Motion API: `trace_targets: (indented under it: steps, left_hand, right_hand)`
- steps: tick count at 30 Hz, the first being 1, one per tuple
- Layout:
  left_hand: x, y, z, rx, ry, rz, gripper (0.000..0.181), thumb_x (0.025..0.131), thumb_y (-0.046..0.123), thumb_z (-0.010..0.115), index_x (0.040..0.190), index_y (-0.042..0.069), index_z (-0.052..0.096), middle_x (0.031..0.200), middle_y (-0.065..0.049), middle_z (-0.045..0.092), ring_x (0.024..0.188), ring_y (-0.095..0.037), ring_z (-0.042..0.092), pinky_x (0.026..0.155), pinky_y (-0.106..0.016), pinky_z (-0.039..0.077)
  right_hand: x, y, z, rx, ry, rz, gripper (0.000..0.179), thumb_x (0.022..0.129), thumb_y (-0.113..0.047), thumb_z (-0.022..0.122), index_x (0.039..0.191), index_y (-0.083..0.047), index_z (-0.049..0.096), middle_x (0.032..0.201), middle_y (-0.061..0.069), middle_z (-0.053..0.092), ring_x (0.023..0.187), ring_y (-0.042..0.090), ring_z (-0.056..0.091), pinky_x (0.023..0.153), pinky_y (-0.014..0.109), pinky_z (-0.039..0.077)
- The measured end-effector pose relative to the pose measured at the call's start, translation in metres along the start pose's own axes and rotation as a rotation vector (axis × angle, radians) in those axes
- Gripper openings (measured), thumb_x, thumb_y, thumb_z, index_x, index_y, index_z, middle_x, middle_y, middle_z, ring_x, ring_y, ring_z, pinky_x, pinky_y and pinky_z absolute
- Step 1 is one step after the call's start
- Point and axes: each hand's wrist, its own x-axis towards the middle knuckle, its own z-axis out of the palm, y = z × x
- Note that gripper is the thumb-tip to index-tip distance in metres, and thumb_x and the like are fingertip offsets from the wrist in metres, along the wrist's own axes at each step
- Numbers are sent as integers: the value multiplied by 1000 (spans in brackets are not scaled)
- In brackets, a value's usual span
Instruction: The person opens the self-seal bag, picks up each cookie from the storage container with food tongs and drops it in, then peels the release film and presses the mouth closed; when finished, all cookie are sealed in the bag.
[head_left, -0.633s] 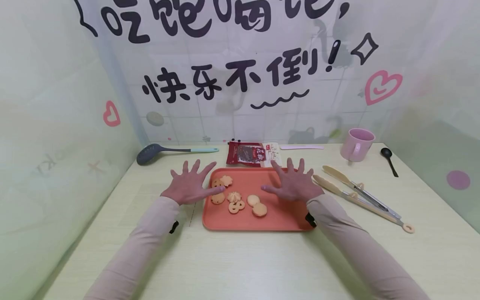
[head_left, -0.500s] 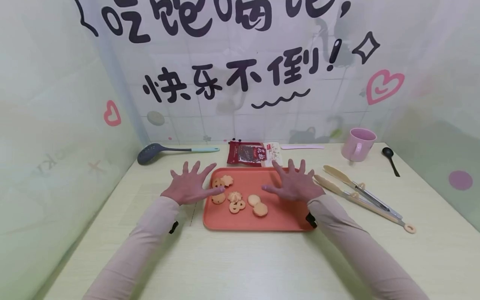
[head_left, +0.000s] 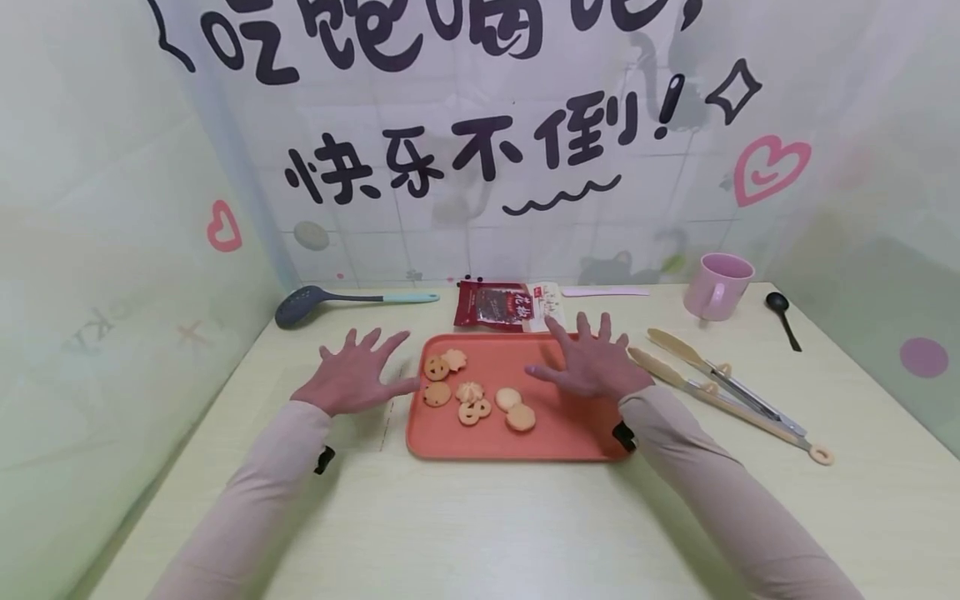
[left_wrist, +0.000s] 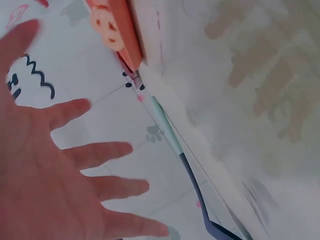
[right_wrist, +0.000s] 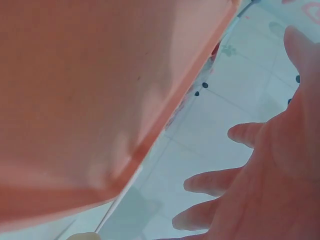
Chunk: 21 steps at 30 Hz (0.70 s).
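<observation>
Round, star-like and pretzel-shaped cookies (head_left: 521, 417) lie on the left and middle of the smooth orange tray (head_left: 566, 437), set on the pale desk (head_left: 480, 533). A glossy packet (head_left: 491, 306) lies behind it, tongs (head_left: 738, 412) to the right near a pink mug (head_left: 716, 292). The left grip (head_left: 348, 375), fingers splayed, holds nothing just beside the tray; the right grip (head_left: 592, 367), likewise splayed and bare, hangs over its right part, hiding some rim. Both wrist views show palms, unseen from the head
</observation>
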Motion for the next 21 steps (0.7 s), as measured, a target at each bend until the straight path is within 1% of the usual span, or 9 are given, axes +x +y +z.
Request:
trace_targets:
  steps: [1, 3, 5, 7, 10, 13, 16, 19, 21]
  left_hand:
    - [-2, -4, -1, 7, 0, 13, 77, 94, 63, 55, 157, 23, 34, 160, -23, 36, 145, -58, 29, 100, -88, 24]
    - [-7, -14, -3, 12, -5, 44, 63, 97, 45, 61, 151, 16, 45, 151, -22, 50, 138, -50, 45, 101, -80, 37]
    - [-12, -24, -4, 1, -18, 66, 49, 96, 29, 67, 140, 10, 57, 136, -19, 63, 125, -42, 60, 99, -67, 48]
    - [-15, -32, -5, -28, -41, 76, 39, 93, 18, 71, 130, 7, 65, 121, -16, 72, 112, -34, 68, 95, -55, 55]
    - [-18, -41, -3, -70, -85, 59, 32, 85, 13, 78, 117, 10, 74, 108, -10, 76, 97, -24, 71, 85, -44, 58]
    - [-18, -44, 2, -85, -95, 33, 29, 79, 16, 84, 107, 13, 78, 101, -5, 76, 83, -16, 68, 76, -37, 56]
    - [-16, -44, 7, -71, -66, 26, 21, 77, 19, 86, 97, 17, 81, 93, -2, 77, 75, -12, 63, 68, -32, 53]
    - [-14, -42, 9, -32, -22, 53, 9, 78, 18, 85, 87, 19, 83, 87, 1, 77, 74, -11, 64, 65, -32, 54]
    - [-15, -42, 9, -9, 1, 68, 6, 79, 16, 84, 83, 20, 83, 84, 3, 77, 75, -12, 64, 64, -33, 54]
  right_hand:
    - [0, 0, 0, 2, 2, -6, 98, 89, -81, 41, 163, -25, 9, 164, 34, 12, 146, 67, 3, 109, 84, 18]
    - [0, 1, -1, 7, 6, -21, 97, 89, -80, 41, 163, -25, 10, 164, 33, 13, 147, 65, 5, 111, 81, 21]
    - [-1, 1, -2, 11, 13, -43, 97, 90, -79, 42, 163, -23, 11, 164, 32, 16, 148, 63, 9, 111, 78, 27]
    - [-1, 1, -2, 16, 19, -64, 95, 92, -76, 44, 163, -21, 13, 163, 32, 18, 148, 62, 13, 109, 75, 33]
    - [-1, 0, -2, 40, 18, -94, 93, 93, -71, 48, 162, -18, 17, 163, 32, 21, 148, 61, 18, 108, 73, 37]
    - [0, -2, 1, 90, -3, -126, 91, 93, -66, 53, 162, -17, 19, 163, 31, 23, 148, 58, 21, 112, 72, 34]
    - [0, -5, 4, 131, -25, -170, 90, 94, -61, 58, 162, -16, 20, 163, 28, 25, 148, 53, 27, 115, 68, 33]
    - [-2, -11, 4, 167, -37, -225, 88, 95, -56, 60, 162, -15, 20, 164, 24, 26, 150, 47, 29, 117, 64, 34]
    - [-3, -18, 3, 199, -30, -276, 84, 96, -51, 61, 160, -11, 23, 163, 22, 30, 149, 44, 32, 117, 61, 36]
